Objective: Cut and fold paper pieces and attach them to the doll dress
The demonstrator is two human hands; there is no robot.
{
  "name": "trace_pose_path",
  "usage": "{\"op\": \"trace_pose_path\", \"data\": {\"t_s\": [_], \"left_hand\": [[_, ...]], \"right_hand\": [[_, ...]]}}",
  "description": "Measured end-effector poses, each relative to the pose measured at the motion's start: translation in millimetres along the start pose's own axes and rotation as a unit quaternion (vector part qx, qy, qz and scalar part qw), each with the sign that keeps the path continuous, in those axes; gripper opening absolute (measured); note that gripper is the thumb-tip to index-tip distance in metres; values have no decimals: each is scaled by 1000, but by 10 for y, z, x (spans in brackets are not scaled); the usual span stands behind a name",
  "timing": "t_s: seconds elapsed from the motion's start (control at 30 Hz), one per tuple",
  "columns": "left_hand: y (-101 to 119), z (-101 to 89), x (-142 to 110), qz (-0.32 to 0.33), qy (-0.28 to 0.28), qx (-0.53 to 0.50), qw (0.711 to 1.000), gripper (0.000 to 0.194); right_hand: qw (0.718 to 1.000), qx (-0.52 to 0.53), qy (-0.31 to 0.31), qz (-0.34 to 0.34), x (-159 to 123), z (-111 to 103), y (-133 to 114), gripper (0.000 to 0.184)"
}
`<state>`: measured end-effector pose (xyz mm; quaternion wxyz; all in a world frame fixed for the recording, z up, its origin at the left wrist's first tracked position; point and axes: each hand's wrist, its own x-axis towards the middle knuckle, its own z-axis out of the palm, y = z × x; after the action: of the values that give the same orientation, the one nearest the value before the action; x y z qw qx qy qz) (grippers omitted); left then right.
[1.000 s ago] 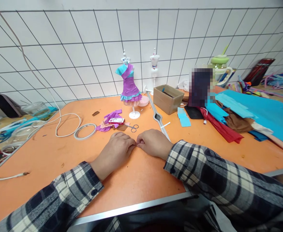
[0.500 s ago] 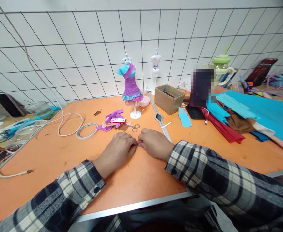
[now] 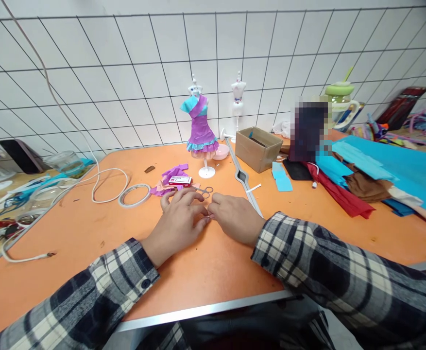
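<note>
Above the orange tabletop (image 3: 230, 272), my left hand (image 3: 179, 221) and my right hand (image 3: 234, 218) meet tip to tip. The thumb and index finger of the left are pinched at a tiny thing too small to name, while its other fingers spread apart. Curled inward, the right hand's fingers pinch at the same spot. Just beyond them lie scissors (image 3: 206, 191), a small red-and-white box (image 3: 180, 181) and purple crepe paper scraps (image 3: 175, 171). Behind these stands a small dress form wearing a purple and blue ruffled dress (image 3: 202, 127).
A roll of tape (image 3: 134, 196) and a white cable (image 3: 99, 187) lie to the left. At the back are a bare dress form (image 3: 238, 92), a pink bowl (image 3: 220, 152) and a cardboard box (image 3: 258, 154). Coloured paper sheets (image 3: 366, 187) and a lidded cup (image 3: 339, 104) are on the right.
My left hand's outer fingers have lifted and spread, with thumb and index still by the right fingertips. The right hand has barely moved. The whole view has shifted slightly.
</note>
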<state>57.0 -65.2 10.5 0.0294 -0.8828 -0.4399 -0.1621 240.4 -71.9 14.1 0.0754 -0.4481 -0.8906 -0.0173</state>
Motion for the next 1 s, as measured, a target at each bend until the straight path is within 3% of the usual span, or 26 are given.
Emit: {"op": "trace_pose_path", "data": {"t_s": [0.2,0.33,0.43,0.5,0.53,0.63,0.7,0.8,1.0], "left_hand": [[-12,-2,4,8,2,-14,1000,11],[-60,2,7,31,1,-68,997,10],[-131,0,9,36,37,-120,991,13],[-175,-9,15,15,68,-151,986,15],[-191,-14,21,-2,78,-169,982,16],[-202,-24,43,-58,74,-242,966,14],[-191,-17,56,-106,59,-302,945,14],[-174,5,63,-178,36,-383,906,18],[-139,4,49,-219,-16,-459,861,25]], "right_hand": [[1000,1,9,-8,-5,33,-11,27],[998,56,21,-28,26,29,36,24],[986,155,66,16,11,-102,321,20],[969,199,115,88,-52,-232,631,24],[969,199,117,93,-96,-291,796,23],[982,168,46,66,-226,-383,1176,13],[985,165,-23,55,-271,-364,1267,13],[984,146,-84,58,-257,-277,1217,16],[991,54,-93,85,-169,-112,1145,12]]}}
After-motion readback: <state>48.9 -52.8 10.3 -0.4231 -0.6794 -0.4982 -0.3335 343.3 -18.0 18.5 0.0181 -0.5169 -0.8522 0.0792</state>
